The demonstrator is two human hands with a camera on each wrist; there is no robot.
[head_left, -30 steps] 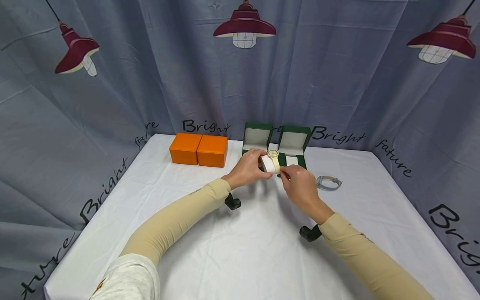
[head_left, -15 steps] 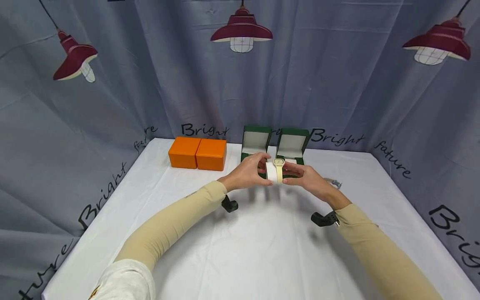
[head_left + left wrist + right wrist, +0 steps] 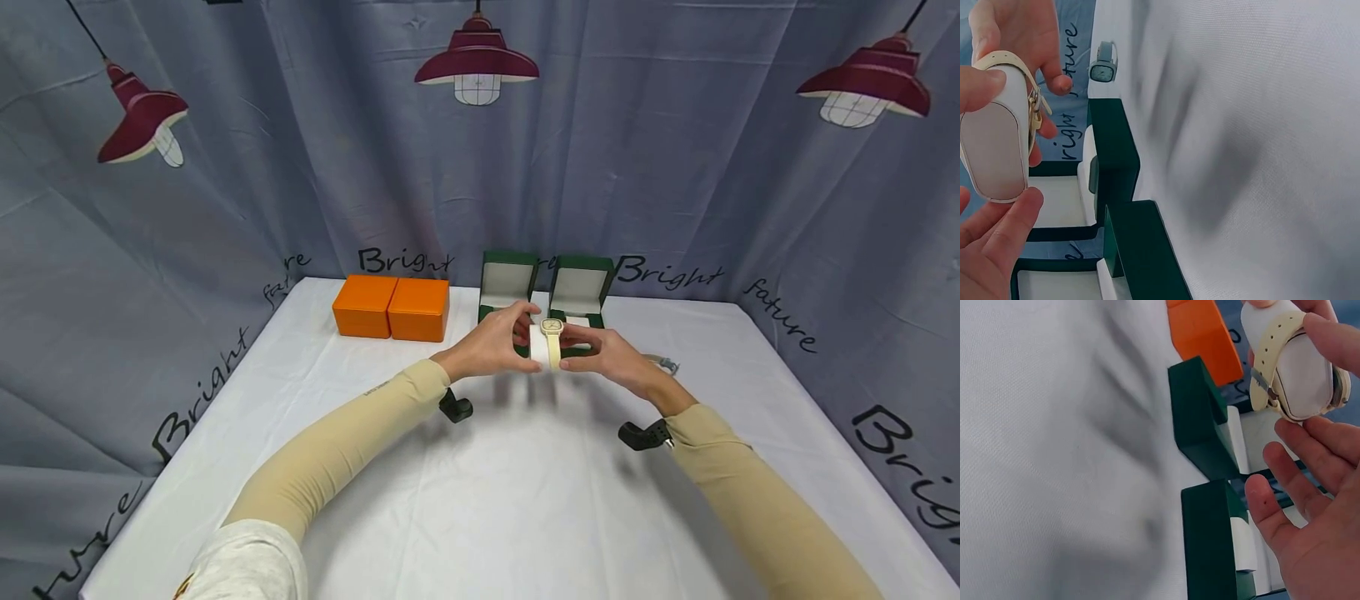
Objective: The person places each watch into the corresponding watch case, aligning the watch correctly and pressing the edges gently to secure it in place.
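Observation:
A cream-strapped wristwatch point(image 3: 552, 327) is buckled round a white watch cushion point(image 3: 538, 343), held above the table in front of two boxes. My left hand point(image 3: 491, 342) grips the cushion's left end between thumb and fingers. From the other side my right hand point(image 3: 618, 358) pinches the right end, where the strap sits. Its thumb overlaps the strap point(image 3: 1263, 369) in the right wrist view, while its other fingers spread out below. The metal buckle point(image 3: 1036, 109) shows in the left wrist view. Square and cream-framed, the watch dial faces up toward the head camera.
Two green watch boxes point(image 3: 507, 279) stand with lids raised behind the hands; the right one point(image 3: 581, 283) has a white cushion inside. Two closed orange boxes point(image 3: 364, 307) are at the back left. A grey-blue watch point(image 3: 1104, 69) lies right of the green boxes on the white table point(image 3: 525, 500).
My right hand has shifted from pinching the strap's lower part to holding the right end of the cushion. The cushion is turned more squarely toward the head camera; the left hand keeps its grip.

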